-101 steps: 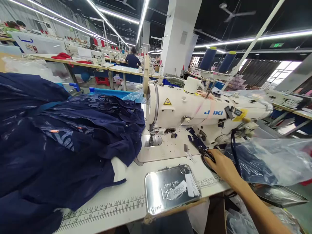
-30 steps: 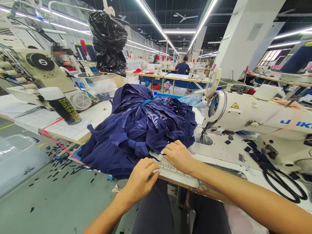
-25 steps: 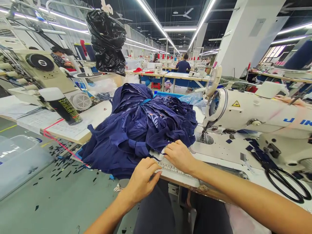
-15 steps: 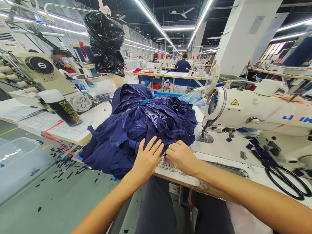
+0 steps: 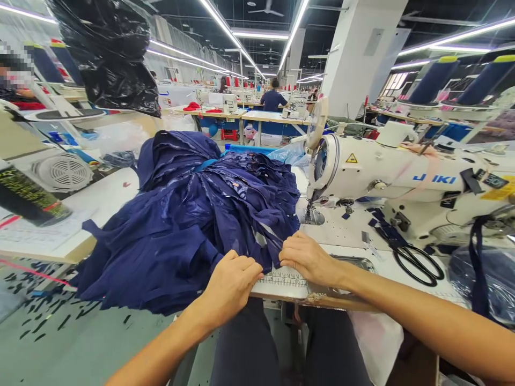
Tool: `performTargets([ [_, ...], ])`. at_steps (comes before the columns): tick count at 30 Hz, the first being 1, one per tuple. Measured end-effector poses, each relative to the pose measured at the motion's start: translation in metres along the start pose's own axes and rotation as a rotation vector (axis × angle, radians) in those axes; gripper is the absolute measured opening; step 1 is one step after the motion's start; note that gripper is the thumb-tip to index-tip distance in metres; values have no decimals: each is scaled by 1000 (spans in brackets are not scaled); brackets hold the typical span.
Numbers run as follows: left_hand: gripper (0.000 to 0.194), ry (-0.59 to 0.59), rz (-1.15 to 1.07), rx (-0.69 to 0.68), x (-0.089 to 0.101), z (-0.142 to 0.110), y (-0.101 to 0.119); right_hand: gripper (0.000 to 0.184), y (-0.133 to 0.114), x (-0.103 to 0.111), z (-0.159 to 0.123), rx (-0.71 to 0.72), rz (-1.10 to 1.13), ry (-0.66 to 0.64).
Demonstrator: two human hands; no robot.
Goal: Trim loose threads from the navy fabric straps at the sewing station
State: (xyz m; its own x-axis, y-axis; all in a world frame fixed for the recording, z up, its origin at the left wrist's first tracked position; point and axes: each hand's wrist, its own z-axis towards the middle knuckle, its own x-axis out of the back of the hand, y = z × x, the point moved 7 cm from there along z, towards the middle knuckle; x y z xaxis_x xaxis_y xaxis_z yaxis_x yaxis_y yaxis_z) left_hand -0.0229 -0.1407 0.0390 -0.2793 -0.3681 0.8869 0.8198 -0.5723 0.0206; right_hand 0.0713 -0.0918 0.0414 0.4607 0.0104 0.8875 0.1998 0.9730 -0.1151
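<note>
A big heap of navy blue garments [image 5: 189, 214] lies on the white table [image 5: 346, 236] left of a white sewing machine [image 5: 394, 177]. My left hand [image 5: 231, 281] is curled on the near edge of the heap, fingers closed on the cloth. My right hand [image 5: 308, 257] rests beside it at the heap's right edge, fingertips pinching the fabric over the printed ruler strip [image 5: 281, 279].
Black scissors [image 5: 416, 262] lie on the table right of my right hand. A dark spray can [image 5: 24, 195] stands at far left, and a black plastic bag [image 5: 112, 59] hangs above. Dark fabric scraps litter the floor [image 5: 44, 321]. Other people work at distant tables.
My left hand, spread flat on the heap half a second ago, has closed on the fabric edge. My view has moved closer and lower. Earlier my right hand was at the scissors.
</note>
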Motion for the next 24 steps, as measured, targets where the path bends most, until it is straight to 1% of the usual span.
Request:
performTargets([
  [2,31,-3,-34,-6,4,0,0,37,1,3,-2,20,6,-8],
  [4,31,-5,-65,0,12,-7,-7,39,10,14,-9,32,13,50],
  [5,31,7,-85,20,18,-12,-14,39,18,21,-14,9,14,94],
  [6,30,23,-108,51,25,-19,-23,40,27,30,-21,-30,13,163],
  [7,28,53,-138,117,32,-26,-35,38,39,35,-27,-118,2,194],
  [8,25,102,-171,181,39,-32,-46,34,48,36,-32,-192,-13,178],
  [9,21,124,-203,257,42,-37,-56,33,50,36,-34,-209,-24,167],
  [10,21,146,-236,315,43,-40,-62,34,45,30,-31,-165,-35,97],
  [11,21,166,-264,340,43,-40,-63,34,36,23,-24,-122,-53,29],
  [12,22,153,-295,347,39,-37,-61,34,27,17,-15,-100,-67,6],
  [14,24,93,-343,341,30,-25,-50,43,9,10,8,-99,-74,29],
  [15,23,53,-367,342,25,-20,-44,48,0,5,21,-96,-80,17],
  [16,23,16,-394,349,21,-15,-39,48,-6,-1,32,-96,-98,-19],
  [18,21,-29,-451,374,17,-11,-35,41,-15,-13,48,-64,-138,-131],
  [20,22,-28,-447,381,17,-12,-38,34,-17,-20,54,-20,-170,-206],
  [21,23,-21,-410,363,18,-14,-40,33,-17,-21,54,-2,-177,-210],
  [22,21,-26,-362,328,19,-16,-41,33,-15,-21,52,13,-177,-196],
  [24,18,-81,-286,231,18,-20,-40,38,-11,-20,43,54,-149,-150],
])
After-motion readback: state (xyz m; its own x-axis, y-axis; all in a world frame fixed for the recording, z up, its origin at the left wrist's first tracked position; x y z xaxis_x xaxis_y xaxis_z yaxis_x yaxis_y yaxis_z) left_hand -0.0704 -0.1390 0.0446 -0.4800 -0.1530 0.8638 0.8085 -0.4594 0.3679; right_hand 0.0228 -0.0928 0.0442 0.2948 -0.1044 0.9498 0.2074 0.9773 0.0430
